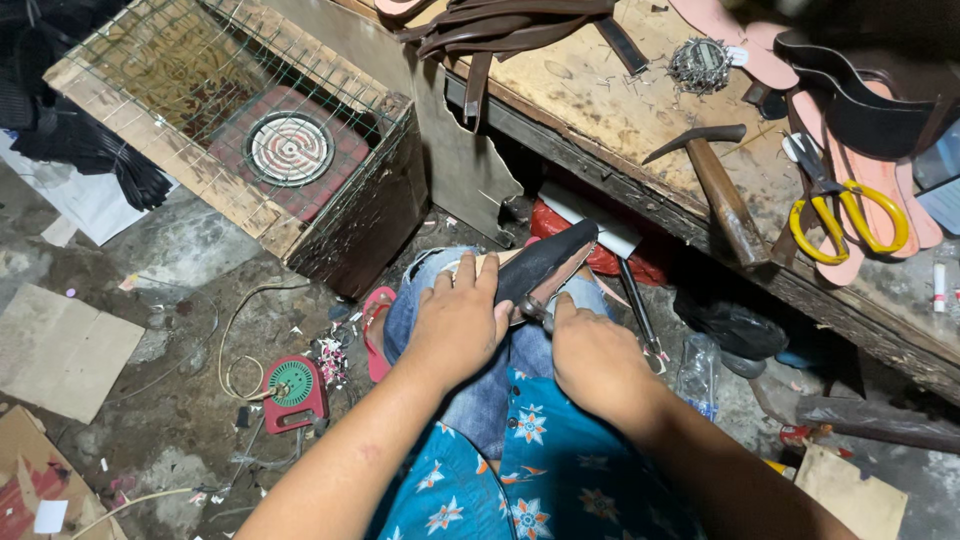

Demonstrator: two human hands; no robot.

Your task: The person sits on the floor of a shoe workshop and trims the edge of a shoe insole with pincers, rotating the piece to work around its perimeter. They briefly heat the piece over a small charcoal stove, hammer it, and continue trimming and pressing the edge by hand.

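Note:
A dark sandal piece with a black upper and a tan sole (545, 262) lies across my knees, which are in blue jeans. My left hand (458, 322) presses down on its near end, fingers spread over the tan sole. My right hand (592, 358) is closed around a small metal tool (538, 305) whose tip touches the sandal's edge. Both hands sit close together over my lap, just below the workbench edge.
A wooden workbench (640, 120) at the upper right carries a hammer (722, 185), yellow-handled scissors (835, 205), dark straps (500, 25), pink soles (890, 180) and scattered nails. A wire-covered wooden box with an electric coil heater (290, 148) stands at the left. Cardboard and scraps litter the floor.

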